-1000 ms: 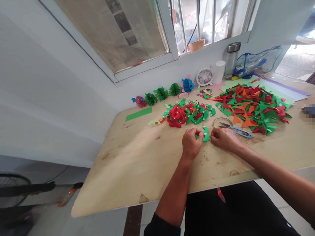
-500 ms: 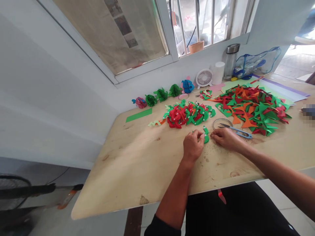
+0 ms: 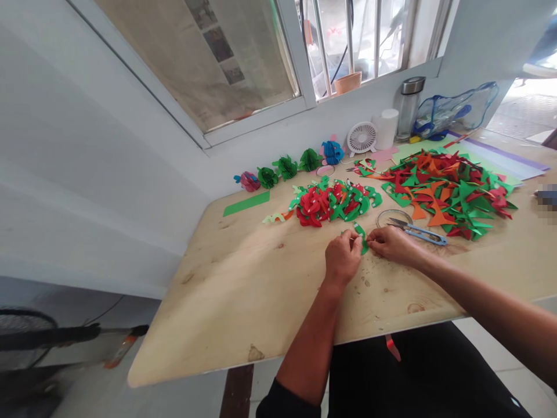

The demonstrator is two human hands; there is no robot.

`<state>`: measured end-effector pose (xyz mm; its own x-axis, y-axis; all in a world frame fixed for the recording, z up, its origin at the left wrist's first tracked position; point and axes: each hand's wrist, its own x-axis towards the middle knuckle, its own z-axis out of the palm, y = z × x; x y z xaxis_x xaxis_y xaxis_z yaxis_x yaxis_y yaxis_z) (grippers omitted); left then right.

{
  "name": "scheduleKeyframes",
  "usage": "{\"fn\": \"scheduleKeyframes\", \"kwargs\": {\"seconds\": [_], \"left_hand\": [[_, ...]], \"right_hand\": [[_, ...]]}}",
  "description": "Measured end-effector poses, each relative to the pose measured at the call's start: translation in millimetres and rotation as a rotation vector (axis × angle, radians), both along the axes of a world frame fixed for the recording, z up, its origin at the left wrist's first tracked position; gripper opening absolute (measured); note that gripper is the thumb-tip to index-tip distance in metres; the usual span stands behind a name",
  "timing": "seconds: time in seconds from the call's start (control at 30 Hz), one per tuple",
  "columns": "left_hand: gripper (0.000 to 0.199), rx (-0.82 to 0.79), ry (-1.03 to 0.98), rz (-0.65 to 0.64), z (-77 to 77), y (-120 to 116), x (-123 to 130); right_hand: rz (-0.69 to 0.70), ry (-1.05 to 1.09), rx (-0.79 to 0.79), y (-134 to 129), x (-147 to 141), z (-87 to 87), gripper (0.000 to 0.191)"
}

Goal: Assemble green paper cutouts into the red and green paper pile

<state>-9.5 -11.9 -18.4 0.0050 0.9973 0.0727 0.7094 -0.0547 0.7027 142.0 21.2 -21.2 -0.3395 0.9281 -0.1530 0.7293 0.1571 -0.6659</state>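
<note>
A curved green paper cutout (image 3: 361, 237) with small pale patches on it stands between my two hands, just above the wooden table (image 3: 243, 278). My left hand (image 3: 342, 255) is closed, pinching the cutout from its left side between thumb and fingers. From the other side my right hand (image 3: 394, 245) meets the cutout's right edge, its thumb and forefinger pressed together. Whatever those right fingertips grip is too small to make out. Right behind my right hand lie blue-handled thread snips (image 3: 420, 233) and a clear ring-shaped roll of tape (image 3: 394, 217).
A heap of red and green cutouts (image 3: 333, 202) lies ahead, and a larger pile of paper scraps (image 3: 452, 191) to the right. Along the wall stand folded paper figures (image 3: 287, 167), a small white fan (image 3: 362, 137) and a glass bottle (image 3: 408, 110). A green paper strip (image 3: 246, 204) lies left.
My right hand has moved a little left, closing the gap to the green cutout. The cutout has shifted slightly left and tilted, while my left hand stays nearly still.
</note>
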Motion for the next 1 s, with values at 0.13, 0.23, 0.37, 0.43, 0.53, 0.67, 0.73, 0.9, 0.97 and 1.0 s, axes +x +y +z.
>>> {"fn": "scheduleKeyframes", "kwargs": {"seconds": [0.13,0.23,0.37,0.43,0.53,0.67,0.73,0.9,0.97,1.0], "left_hand": [[0.016,0.020,0.016,-0.001,-1.3,0,1],[0.014,0.062,-0.044,-0.006,-2.8,1,-1],[0.014,0.140,-0.210,0.036,-1.8,3,-6],[0.016,0.128,-0.291,0.061,-0.2,4,-9],[0.021,0.035,-0.421,0.032,1.3,5,-11],[0.021,-0.028,-0.545,-0.034,0.1,6,-9],[0.023,-0.082,-0.592,-0.062,-0.1,5,-8],[0.028,-0.157,-0.641,-0.053,3.1,2,-4],[0.027,-0.135,-0.639,-0.033,4.0,1,-4],[0.026,-0.114,-0.631,-0.022,4.0,1,-3]], "right_hand": [[-0.024,0.035,-0.003,2,-5,-2.5,0.015],[-0.038,0.048,0.051,4,-7,-2.8,0.014],[-0.091,0.200,0.030,7,-3,-5.3,0.013],[-0.143,0.335,-0.059,7,-2,-5.4,0.016],[-0.207,0.528,-0.196,4,-2,-1.6,0.023],[-0.241,0.651,-0.225,2,-2,5.9,0.027],[-0.242,0.668,-0.221,2,-1,8.0,0.028],[-0.211,0.653,-0.204,3,1,10.7,0.027],[-0.228,0.652,-0.169,2,1,13.1,0.027],[-0.249,0.657,-0.148,1,0,14.7,0.028]]}}
